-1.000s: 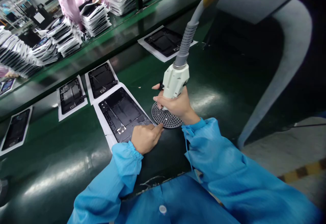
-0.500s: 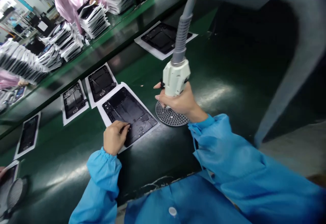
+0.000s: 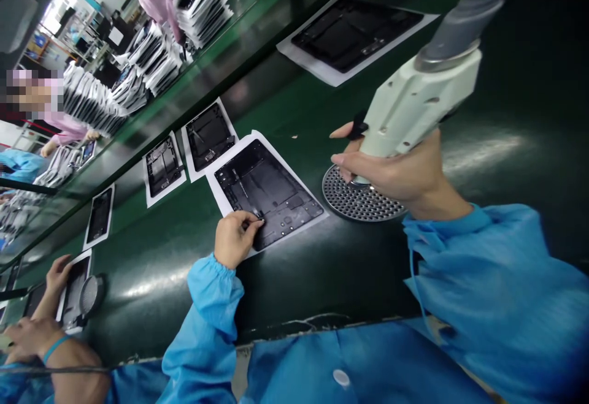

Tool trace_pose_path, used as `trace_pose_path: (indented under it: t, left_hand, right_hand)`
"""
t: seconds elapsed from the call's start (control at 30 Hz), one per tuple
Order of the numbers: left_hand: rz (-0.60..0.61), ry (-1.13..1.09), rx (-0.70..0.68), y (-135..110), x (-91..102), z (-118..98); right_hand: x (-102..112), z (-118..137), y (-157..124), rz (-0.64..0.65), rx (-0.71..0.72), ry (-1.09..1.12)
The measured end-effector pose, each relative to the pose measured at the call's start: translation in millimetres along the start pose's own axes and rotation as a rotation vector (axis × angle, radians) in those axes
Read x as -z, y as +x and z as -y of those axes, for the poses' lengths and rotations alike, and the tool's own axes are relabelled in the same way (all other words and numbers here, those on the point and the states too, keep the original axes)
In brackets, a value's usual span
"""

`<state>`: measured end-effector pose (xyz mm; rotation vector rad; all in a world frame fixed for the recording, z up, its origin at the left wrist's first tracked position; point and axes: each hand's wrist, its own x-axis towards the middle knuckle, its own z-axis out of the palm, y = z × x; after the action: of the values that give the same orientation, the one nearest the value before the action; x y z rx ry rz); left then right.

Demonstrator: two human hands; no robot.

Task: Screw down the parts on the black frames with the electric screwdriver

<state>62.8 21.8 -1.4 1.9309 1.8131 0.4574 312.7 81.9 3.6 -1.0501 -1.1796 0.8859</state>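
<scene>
A black flat device frame (image 3: 269, 192) lies on a white sheet (image 3: 216, 186) on the green belt in front of me. My left hand (image 3: 234, 237) rests on the frame's near-left corner with fingers curled in a pinch; what they grip is too small to name. My right hand (image 3: 398, 171) is wrapped round the white handle of a hose-fed tool (image 3: 416, 100), its grey hose (image 3: 473, 5) rising to the upper right. The tool's round perforated disc (image 3: 361, 198) sits flat on the belt, just right of the frame.
More black frames on white sheets lie along the belt (image 3: 209, 134), (image 3: 162, 165), (image 3: 99, 214), (image 3: 352, 27). A co-worker's hands (image 3: 41, 312) at the lower left hold a similar disc tool (image 3: 89, 293). Stacks of parts (image 3: 147, 54) stand beyond the green rail.
The view has swung closer and to the left. My left hand has stayed on the frame's near corner with fingers pinched. The right hand still holds the tool on the belt. A co-worker's hands came into view.
</scene>
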Motion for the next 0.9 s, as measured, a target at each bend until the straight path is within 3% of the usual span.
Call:
trace_pose_path:
  t: [0.13,0.2,0.33,0.47,0.77,0.83,0.9]
  left_hand:
    - [0.031,-0.310,0.091,0.1,-16.5,-9.3]
    - [0.053,-0.341,0.099,-1.9,-27.5,-14.1]
    - [0.044,-0.143,0.045,-8.6,-40.1,-21.8]
    - [-0.019,0.087,-0.025,-12.3,-40.4,-27.6]
    - [-0.025,0.169,-0.011,-11.4,-43.6,-21.5]
    - [-0.053,0.175,-0.078,-14.3,-45.2,-16.7]
    - [-0.068,0.176,-0.230,-19.1,-44.0,-11.4]
  right_hand:
    - [-0.4,0.4,-0.1,0.001,0.024,0.001]
    - [-0.5,0.1,0.1,0.010,0.024,-0.007]
    - [-0.3,0.2,-0.5,0.019,0.038,0.007]
    - [-0.5,1.3,-2.3,0.010,0.038,0.006]
    - [-0.9,3.3,-2.2,0.009,0.132,0.028]
    - [-1.0,3.4,-2.5,0.013,0.140,0.046]
    - [-0.8,4.2,-3.3,0.028,0.114,0.063]
